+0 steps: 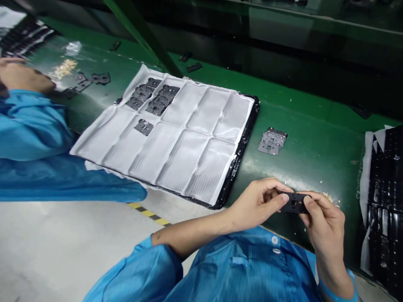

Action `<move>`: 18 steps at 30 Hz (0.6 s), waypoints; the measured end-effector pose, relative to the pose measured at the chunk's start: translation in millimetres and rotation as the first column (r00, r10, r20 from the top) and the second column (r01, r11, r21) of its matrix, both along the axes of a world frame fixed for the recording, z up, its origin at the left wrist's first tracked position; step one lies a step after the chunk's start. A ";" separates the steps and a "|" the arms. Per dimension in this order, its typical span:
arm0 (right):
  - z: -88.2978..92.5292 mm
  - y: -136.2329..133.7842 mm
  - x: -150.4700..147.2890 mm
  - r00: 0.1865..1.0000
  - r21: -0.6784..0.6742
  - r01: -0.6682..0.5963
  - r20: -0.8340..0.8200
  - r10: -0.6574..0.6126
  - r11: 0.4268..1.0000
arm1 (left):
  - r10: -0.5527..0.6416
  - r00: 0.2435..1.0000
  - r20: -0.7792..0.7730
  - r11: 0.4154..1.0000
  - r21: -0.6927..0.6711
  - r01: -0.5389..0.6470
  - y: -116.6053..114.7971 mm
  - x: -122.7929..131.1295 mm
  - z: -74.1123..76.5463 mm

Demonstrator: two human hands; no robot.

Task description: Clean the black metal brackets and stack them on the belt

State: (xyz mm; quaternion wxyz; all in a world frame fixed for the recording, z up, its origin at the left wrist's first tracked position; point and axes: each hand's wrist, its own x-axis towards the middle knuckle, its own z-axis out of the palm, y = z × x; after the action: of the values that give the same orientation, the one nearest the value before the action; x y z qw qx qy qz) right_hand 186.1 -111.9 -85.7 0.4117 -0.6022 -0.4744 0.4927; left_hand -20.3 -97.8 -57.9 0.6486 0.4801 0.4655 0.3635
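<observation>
Between my two hands, near the front edge of the green bench, is a flat black plastic plate (293, 203) with small cut-outs. My left hand (262, 203) pinches its left end between thumb and fingers. At the other end, my right hand (324, 214) grips it the same way, thumb on top. Just beyond them lies a small overlapping pile of similar dark plates (272, 141). To the left, a black tray (241, 155) is covered by a white liner sheet (201, 107) pressed into compartments. Several dark plates (162, 100) rest on the liner in its upper left compartments.
A co-worker's hand (28, 77) and blue sleeve are at the left, beside loose plates (100, 78) and a heap of small pale pieces (64, 68). Black trays (388, 201) stand at the right edge. A green post (145, 33) rises behind the lined tray.
</observation>
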 end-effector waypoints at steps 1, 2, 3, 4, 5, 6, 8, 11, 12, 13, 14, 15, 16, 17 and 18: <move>1.3 1.0 -3.1 0.999 0.010 -0.025 0.030 0.025 1.000 | -0.010 0.998 -0.068 0.999 0.047 0.013 3.4 -3.9 1.7; 2.2 1.9 -6.4 0.997 0.016 -0.055 0.054 0.054 0.998 | -0.030 0.989 -0.144 0.994 0.098 0.044 7.9 -8.7 3.5; 2.5 2.8 -9.7 0.994 0.017 -0.084 0.071 0.082 0.996 | -0.059 0.973 -0.221 0.985 0.145 0.092 13.4 -14.3 5.1; 2.2 3.5 -12.9 0.990 0.009 -0.111 0.084 0.110 0.994 | -0.094 0.952 -0.293 0.971 0.184 0.152 19.7 -20.4 6.5; 1.0 4.1 -15.6 0.987 -0.001 -0.131 0.093 0.130 0.991 | -0.126 0.926 -0.355 0.954 0.214 0.211 26.7 -26.7 7.5; -0.7 4.7 -17.8 0.985 -0.010 -0.140 0.100 0.141 0.990 | -0.153 0.900 -0.408 0.936 0.234 0.265 34.1 -32.7 8.2; -5.1 5.8 -20.5 0.984 -0.017 -0.137 0.110 0.138 0.990 | -0.173 0.861 -0.479 0.910 0.255 0.325 48.2 -42.7 8.5; -8.6 8.0 -21.6 0.988 -0.016 -0.114 0.102 0.115 0.993 | -0.203 0.839 -0.506 0.904 0.233 0.359 63.4 -48.2 7.5; -8.2 8.7 -21.7 0.988 -0.022 -0.120 0.091 0.121 0.993 | -0.227 0.843 -0.487 0.908 0.207 0.364 66.2 -47.4 7.0; -7.0 9.4 -21.8 0.989 -0.028 -0.126 0.075 0.128 0.992 | -0.256 0.858 -0.444 0.916 0.172 0.362 67.8 -45.4 6.4; -5.5 10.0 -22.0 0.990 -0.034 -0.131 0.053 0.132 0.991 | -0.279 0.883 -0.378 0.928 0.131 0.349 68.6 -42.7 5.9; -3.8 10.5 -22.1 0.991 -0.040 -0.130 0.027 0.131 0.991 | -0.287 0.912 -0.293 0.942 0.083 0.324 68.6 -39.6 5.6; -2.3 10.8 -22.1 0.992 -0.047 -0.124 -0.006 0.123 0.991 | -0.278 0.940 -0.199 0.957 0.030 0.290 68.1 -36.3 5.5; -1.1 11.0 -22.0 0.993 -0.056 -0.113 -0.042 0.110 0.992 | -0.256 0.960 -0.110 0.967 -0.028 0.254 67.2 -33.2 5.8; -0.5 10.9 -21.7 0.992 -0.068 -0.104 -0.080 0.098 0.992 | -0.225 0.974 -0.037 0.971 -0.088 0.221 66.0 -30.3 6.5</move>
State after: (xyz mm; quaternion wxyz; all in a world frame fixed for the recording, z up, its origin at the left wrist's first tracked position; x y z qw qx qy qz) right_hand 164.4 -101.0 -86.2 0.3821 -0.5728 -0.4701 0.5523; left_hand -50.7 -31.8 -51.4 0.6936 0.5102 0.4386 0.2574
